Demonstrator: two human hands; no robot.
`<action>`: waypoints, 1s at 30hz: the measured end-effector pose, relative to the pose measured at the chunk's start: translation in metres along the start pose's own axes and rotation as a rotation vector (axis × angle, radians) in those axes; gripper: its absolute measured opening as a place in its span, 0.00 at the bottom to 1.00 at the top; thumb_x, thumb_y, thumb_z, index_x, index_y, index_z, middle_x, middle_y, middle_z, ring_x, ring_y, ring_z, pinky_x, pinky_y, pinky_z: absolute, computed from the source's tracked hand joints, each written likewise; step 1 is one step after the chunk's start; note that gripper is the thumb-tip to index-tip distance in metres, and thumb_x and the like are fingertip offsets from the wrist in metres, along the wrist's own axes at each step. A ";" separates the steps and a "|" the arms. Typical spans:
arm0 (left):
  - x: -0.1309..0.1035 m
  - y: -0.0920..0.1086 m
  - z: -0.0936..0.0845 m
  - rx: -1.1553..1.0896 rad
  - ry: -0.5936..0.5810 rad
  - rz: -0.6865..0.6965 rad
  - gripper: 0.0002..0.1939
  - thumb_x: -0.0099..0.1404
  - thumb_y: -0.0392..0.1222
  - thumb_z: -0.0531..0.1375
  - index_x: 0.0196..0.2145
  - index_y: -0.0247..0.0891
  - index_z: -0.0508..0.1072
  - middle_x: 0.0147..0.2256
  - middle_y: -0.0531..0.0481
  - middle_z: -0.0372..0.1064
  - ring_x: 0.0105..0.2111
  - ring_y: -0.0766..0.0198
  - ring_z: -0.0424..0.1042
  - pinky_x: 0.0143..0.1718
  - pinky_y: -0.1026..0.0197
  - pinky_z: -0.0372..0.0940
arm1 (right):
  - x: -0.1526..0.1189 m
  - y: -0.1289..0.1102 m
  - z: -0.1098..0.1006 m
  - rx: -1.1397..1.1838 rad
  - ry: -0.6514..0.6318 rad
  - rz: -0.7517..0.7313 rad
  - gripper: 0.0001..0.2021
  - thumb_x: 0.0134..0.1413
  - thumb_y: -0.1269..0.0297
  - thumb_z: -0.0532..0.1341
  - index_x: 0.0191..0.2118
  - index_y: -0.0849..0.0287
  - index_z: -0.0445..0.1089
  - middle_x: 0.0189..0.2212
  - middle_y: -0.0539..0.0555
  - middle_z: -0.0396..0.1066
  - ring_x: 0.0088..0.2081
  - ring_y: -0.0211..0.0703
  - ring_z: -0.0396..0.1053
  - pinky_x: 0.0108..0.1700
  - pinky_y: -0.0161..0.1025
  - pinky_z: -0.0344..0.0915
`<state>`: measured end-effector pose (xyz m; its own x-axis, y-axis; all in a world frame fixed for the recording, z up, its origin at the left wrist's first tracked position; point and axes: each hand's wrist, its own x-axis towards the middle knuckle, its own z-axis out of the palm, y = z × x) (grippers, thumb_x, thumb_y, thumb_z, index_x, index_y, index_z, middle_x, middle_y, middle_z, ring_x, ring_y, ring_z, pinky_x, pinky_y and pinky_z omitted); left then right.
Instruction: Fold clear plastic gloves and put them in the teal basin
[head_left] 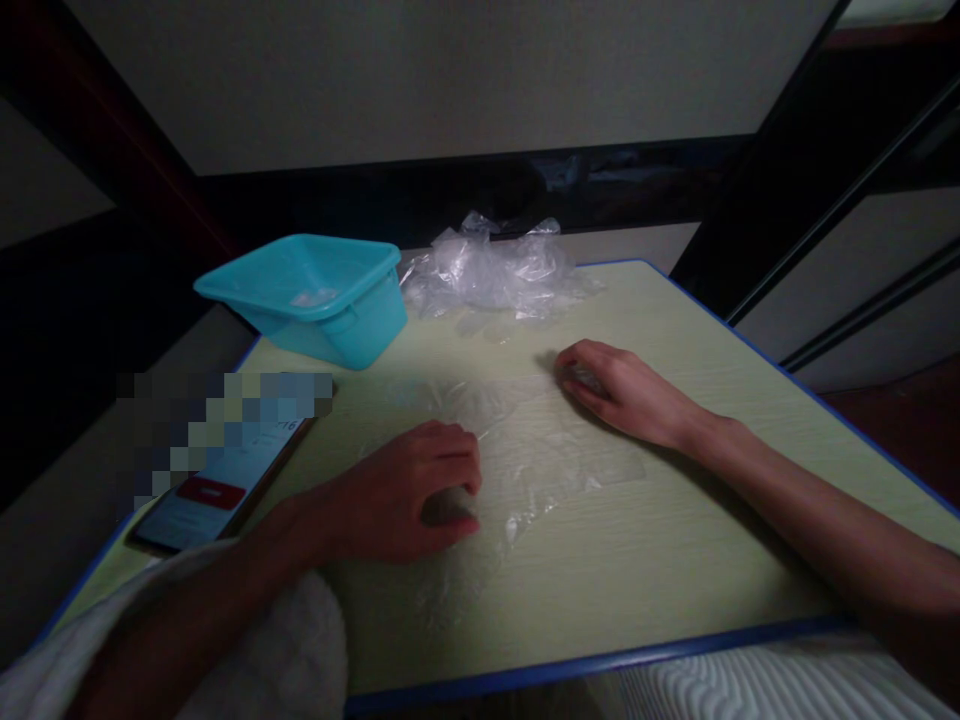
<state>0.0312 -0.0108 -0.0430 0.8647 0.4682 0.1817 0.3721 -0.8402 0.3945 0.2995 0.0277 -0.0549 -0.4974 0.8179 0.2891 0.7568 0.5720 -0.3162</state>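
A clear plastic bag (525,460) lies spread flat and wrinkled on the table, its edges hard to make out. My left hand (412,490) is over the bag's left part, fingers bent and thumb apart from them, with a gap showing between. My right hand (622,390) rests by the bag's upper right edge. Its fingers curl toward the table, and the thumb stands a little away from them. Whether its fingertips touch the plastic cannot be made out.
A heap of crumpled clear plastic bags (495,265) lies at the table's far edge. Left of it stands a turquoise basket (367,320) with some whitish plastic inside. A phone (217,480) with a lit screen lies at the left. Blue edging borders the pale table (712,540).
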 end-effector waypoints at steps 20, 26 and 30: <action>0.001 0.032 -0.009 -0.161 -0.364 -0.041 0.11 0.42 0.23 0.56 0.21 0.36 0.61 0.28 0.54 0.61 0.31 0.66 0.61 0.35 0.62 0.56 | 0.000 -0.002 -0.003 0.009 -0.042 -0.048 0.07 0.55 0.70 0.52 0.39 0.64 0.64 0.35 0.61 0.67 0.37 0.48 0.66 0.41 0.43 0.61; 0.000 0.031 -0.007 -0.184 -0.358 -0.046 0.11 0.42 0.22 0.55 0.21 0.36 0.61 0.28 0.54 0.62 0.31 0.66 0.62 0.35 0.63 0.57 | -0.003 -0.028 -0.006 0.226 -0.040 -0.218 0.05 0.56 0.72 0.52 0.34 0.62 0.64 0.32 0.56 0.67 0.35 0.42 0.64 0.39 0.39 0.61; 0.001 0.026 -0.005 -0.231 -0.363 -0.040 0.11 0.41 0.24 0.56 0.20 0.37 0.61 0.27 0.55 0.61 0.30 0.67 0.62 0.34 0.64 0.57 | -0.010 -0.058 0.000 0.393 -0.157 -0.274 0.06 0.55 0.73 0.54 0.28 0.60 0.63 0.26 0.50 0.62 0.29 0.37 0.61 0.32 0.34 0.58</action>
<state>0.0395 -0.0310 -0.0280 0.9292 0.3377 -0.1499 0.3577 -0.7208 0.5937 0.2610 -0.0135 -0.0393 -0.7358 0.6169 0.2793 0.3880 0.7221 -0.5728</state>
